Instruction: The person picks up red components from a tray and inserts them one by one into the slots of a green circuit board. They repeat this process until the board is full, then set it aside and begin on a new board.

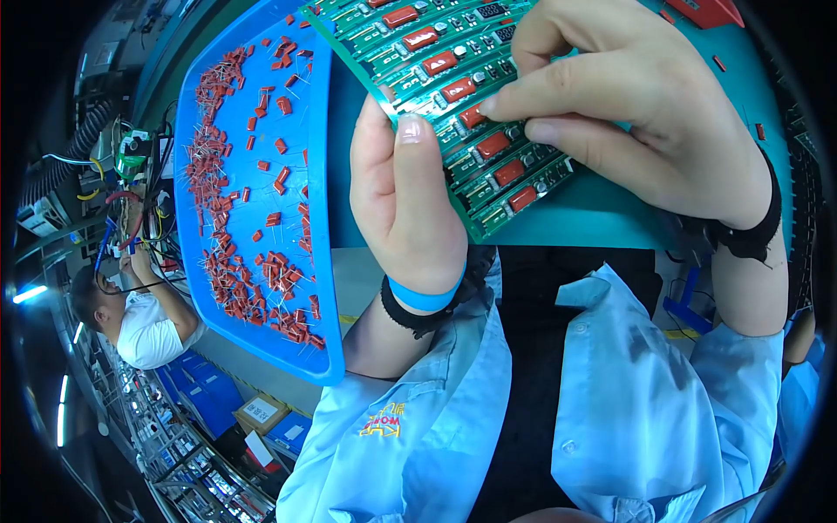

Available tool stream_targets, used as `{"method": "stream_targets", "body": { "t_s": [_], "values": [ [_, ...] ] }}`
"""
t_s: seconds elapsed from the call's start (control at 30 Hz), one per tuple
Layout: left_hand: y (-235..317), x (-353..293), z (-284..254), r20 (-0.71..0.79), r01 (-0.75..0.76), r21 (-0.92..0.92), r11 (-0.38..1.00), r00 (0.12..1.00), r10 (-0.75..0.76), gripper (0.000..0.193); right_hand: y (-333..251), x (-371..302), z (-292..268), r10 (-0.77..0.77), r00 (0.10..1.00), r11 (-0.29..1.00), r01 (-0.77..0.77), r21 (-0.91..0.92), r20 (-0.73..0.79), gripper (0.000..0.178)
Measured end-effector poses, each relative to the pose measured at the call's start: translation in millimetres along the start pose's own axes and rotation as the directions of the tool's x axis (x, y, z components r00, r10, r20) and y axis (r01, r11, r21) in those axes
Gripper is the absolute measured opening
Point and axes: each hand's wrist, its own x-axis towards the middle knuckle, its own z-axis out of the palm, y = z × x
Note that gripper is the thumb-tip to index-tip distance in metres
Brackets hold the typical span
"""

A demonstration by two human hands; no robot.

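- The left hand [403, 205] sits just left of the picture's centre, its fingers closed on the lower left edge of a green circuit board [453, 96], thumb lying flat on the board's face.
- The circuit board runs from about 12 o'clock down toward the centre, tilted, and carries rows of small red block components [493, 145] along with little dark parts.
- The right hand [628, 105] comes in from 2 o'clock and lies over the right part of the board; its thumb and forefinger are pinched together on one of the red components near the board's middle, the other fingers curled beside them.
- A blue band and a dark strap circle the left wrist; a dark strap circles the right wrist.
- A blue plastic tray [319, 261] stands at 9 to 10 o'clock of the left hand, just beside it, tilted in the view and holding many loose red components [261, 288] with thin wire legs, thickest along its left and lower parts.
- The teal desk [602, 218] shows under the board and right hand, with a few stray red pieces at 1 to 2 o'clock.
- A light blue work shirt [488, 418] fills the lower edge at 6 o'clock.
- Another person in a white shirt [148, 327] sits at 8 o'clock, among cables and equipment.
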Motion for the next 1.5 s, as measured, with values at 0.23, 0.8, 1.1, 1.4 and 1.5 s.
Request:
{"method": "stream_targets", "body": {
  "t_s": [0.23,0.8,1.1,1.4,1.5],
  "values": [
    [0,1,-2,0.0,0.032,-0.004,0.999,0.999,-0.032,0.034,13,-6,10,-0.096,0.995,0.972,0.096,-0.216,0.013,0.017],
    [2,-2,-8,0.129,-0.011,-0.187,0.982,0.991,0.036,0.039,15,1,-9,0.781,0.615,0.607,-0.711,0.354,-0.106,0.021],
    [3,0,-2,0.11,0.001,-0.06,0.998,0.994,0.005,0.039,12,-2,-7,0.687,0.704,0.677,-0.526,0.515,-0.183,0.016],
    [5,-4,1,0.096,-0.011,-0.05,0.999,0.995,0.016,0.044,20,-8,-7,0.593,0.79,0.755,-0.479,0.448,-0.156,0.02],
    [6,-6,4,0.102,-0.065,-0.043,0.997,0.992,0.069,0.042,29,-11,-6,0.566,0.816,0.764,-0.464,0.449,-0.12,0.024]
  ]
}}
